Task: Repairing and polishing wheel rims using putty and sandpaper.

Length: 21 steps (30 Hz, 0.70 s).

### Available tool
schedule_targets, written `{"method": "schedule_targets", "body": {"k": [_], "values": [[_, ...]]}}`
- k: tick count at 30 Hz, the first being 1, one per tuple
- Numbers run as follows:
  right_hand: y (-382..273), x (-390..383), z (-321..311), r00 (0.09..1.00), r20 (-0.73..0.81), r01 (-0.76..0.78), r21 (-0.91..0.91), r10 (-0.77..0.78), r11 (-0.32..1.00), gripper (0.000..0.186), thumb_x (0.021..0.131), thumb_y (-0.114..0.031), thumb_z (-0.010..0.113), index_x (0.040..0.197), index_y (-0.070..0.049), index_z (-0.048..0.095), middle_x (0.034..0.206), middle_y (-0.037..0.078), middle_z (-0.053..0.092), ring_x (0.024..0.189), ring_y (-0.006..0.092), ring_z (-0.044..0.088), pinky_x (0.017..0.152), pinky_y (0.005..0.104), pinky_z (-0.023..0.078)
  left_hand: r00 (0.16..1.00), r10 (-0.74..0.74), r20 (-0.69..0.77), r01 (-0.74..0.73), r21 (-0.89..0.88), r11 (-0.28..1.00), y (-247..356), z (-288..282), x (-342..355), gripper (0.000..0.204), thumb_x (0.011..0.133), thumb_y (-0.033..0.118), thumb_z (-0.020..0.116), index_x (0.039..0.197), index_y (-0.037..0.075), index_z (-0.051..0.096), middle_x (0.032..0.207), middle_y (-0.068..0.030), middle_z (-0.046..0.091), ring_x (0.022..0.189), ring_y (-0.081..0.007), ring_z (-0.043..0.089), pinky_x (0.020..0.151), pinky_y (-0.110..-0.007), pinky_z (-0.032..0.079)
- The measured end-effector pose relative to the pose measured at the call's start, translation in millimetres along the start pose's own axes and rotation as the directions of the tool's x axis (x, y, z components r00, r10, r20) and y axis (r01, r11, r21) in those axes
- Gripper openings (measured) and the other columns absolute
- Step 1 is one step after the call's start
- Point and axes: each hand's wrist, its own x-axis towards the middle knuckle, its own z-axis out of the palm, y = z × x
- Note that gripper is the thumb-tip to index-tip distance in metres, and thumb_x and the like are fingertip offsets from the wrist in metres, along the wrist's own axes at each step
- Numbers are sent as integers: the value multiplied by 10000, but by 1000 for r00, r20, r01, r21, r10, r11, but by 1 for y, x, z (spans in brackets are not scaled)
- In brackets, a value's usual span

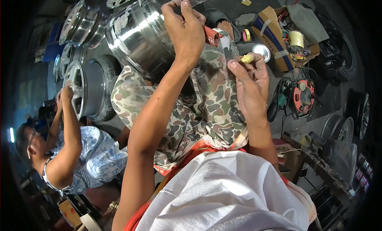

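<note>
My left hand (185,34) is raised in front of a shiny metal wheel rim (135,36), with its fingers curled. A red piece (211,37) sticks out beside its palm; its full shape is hidden by the hand. My right hand (252,81) pinches a thin flat metal blade (228,54) between thumb and fingers. Some white paste (225,42) shows at the blade's upper end. At a right fingertip is a yellow lump (247,58), and I cannot tell whether it is paste or a wrapping. The rim rests against my camouflage trousers (219,91).
Another person (75,159) sits at the left, hands up at a spoked wheel (75,87). More rims (79,24) stand behind. On the right lie an open cardboard box (274,40), a round white lid (261,52), an orange cable reel (303,97) and a tyre (346,60).
</note>
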Motion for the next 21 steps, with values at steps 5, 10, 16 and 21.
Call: {"method": "schedule_targets", "body": {"k": [5, 10, 16, 21], "values": [[1, 10, -11, 983, -81, 160, -86, -167, 983, 297, 937, 47, 684, 1170, -61, 534, 1062, 87, 685, 998, 171, 670, 906, 317, 522, 992, -113, 48, 114, -14, 993, 1, 19, -5, 275, 1078, 217, 530, 1170, -35, 466, 745, -78, 620, 632, -100, 558, 545, -253, 456], [-15, 20, -20, 833, -46, 514, -307, -552, 801, 303, 955, 40, 661, 1185, -49, 484, 1091, 80, 621, 993, 125, 599, 927, 280, 496, 841, -406, 358, 391, 118, 913, 1, 45, -15, 270, 1053, 214, 578, 1160, -33, 557, 760, -67, 646, 597, -96, 567, 537, -252, 454], [-46, 5, -109, 816, -122, 446, -490, -566, 749, 219, 995, 64, 571, 1177, -33, 496, 1167, 155, 654, 1096, 320, 701, 983, 401, 564, 820, -104, 563, -185, 433, 882, -32, 59, -9, 294, 999, 240, 636, 1123, -25, 597, 769, -180, 694, 707, -239, 690, 679, -368, 532], [-57, -18, -144, 797, -266, 364, -504, -542, 783, 193, 985, 40, 616, 1138, -35, 524, 1107, 110, 657, 1043, 254, 709, 918, 328, 566, 613, -135, 779, -494, 511, 704, -64, 115, -43, 266, 1001, 283, 583, 1191, 97, 578, 959, -246, 720, 967, -483, 662, 865, -600, 444]]}}
